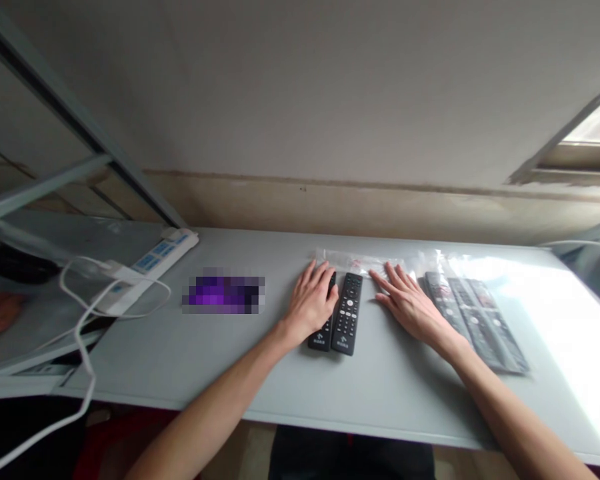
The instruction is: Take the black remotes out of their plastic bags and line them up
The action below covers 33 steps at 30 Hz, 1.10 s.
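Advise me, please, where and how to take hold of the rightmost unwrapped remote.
Probably pinch the remote by its long sides near mid-length, coming from above and the right: it is slim and lies flat, and the other unwrapped remote lies close along its left side.

A white cable (87,360) loops over a power strip (153,264), left of a pixelated purple object (220,295).
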Available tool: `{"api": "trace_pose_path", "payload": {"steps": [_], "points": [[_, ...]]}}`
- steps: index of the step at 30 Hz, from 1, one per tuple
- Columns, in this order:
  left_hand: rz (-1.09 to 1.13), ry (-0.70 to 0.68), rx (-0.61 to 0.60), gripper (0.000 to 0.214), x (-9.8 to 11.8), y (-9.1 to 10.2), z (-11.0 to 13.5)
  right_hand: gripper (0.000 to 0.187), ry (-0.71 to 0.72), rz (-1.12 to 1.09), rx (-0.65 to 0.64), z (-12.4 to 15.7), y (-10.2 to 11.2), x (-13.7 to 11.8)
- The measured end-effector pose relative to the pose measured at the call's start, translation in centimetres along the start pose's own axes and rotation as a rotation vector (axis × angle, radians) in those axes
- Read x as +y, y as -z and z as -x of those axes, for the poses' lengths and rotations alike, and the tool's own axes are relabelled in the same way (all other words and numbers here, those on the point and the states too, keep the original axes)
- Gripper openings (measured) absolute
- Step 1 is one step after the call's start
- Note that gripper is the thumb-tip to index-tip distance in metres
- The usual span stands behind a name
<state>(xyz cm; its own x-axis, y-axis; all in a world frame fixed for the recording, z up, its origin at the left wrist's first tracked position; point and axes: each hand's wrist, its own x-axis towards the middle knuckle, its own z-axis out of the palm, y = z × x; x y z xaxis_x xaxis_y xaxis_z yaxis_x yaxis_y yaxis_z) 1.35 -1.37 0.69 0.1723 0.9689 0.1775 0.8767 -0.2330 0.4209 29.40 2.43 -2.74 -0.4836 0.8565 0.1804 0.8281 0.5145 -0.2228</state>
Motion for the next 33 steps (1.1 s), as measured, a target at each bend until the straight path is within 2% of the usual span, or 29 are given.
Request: {"api": "trace_pose_path", "payload": {"steps": [3, 5, 10, 13, 16, 22, 28, 30, 33], "points": [[-0.012, 0.004, 0.011, 0.044, 0.0, -0.2, 0.0, 0.056, -0.004, -0.003, 0.009, -0.3, 1.3, -0.2], [-0.015, -0.001, 0.026, 0.043, 0.1, -0.2, 0.0, 0.056, -0.046, 0.019, 0.068, 0.1, 2.9, -0.3], [-0.032, -0.012, 0.016, 0.043, 0.2, -0.2, 0.0, 0.054, -0.219, 0.202, 0.26, 3.7, 6.3, 1.2], [-0.034, -0.012, 0.015, 0.043, 0.2, -0.1, 0.0, 0.059, -0.315, 0.334, 0.258, 6.3, 6.4, 2.6], [-0.031, -0.005, 0.013, 0.043, 0.3, -0.1, 0.0, 0.066, -0.377, 0.42, 0.206, 7.7, 5.7, 3.0], [-0.03, -0.02, -0.012, 0.045, 0.3, 0.0, 0.1, 0.061, -0.354, 0.553, 0.109, 7.1, 5.3, 1.0], [-0.01, -0.016, -0.018, 0.048, 0.3, -0.2, 0.1, 0.037, -0.43, 0.467, 0.007, 5.6, 6.2, -0.7], [-0.003, -0.012, -0.012, 0.048, 0.2, -0.3, 0.1, 0.033, -0.464, 0.422, 0.011, 5.5, 7.1, -0.9], [0.01, -0.009, -0.007, 0.047, 0.2, -0.5, 0.1, 0.037, -0.501, 0.376, 0.121, 5.3, 9.3, -1.2]]}}
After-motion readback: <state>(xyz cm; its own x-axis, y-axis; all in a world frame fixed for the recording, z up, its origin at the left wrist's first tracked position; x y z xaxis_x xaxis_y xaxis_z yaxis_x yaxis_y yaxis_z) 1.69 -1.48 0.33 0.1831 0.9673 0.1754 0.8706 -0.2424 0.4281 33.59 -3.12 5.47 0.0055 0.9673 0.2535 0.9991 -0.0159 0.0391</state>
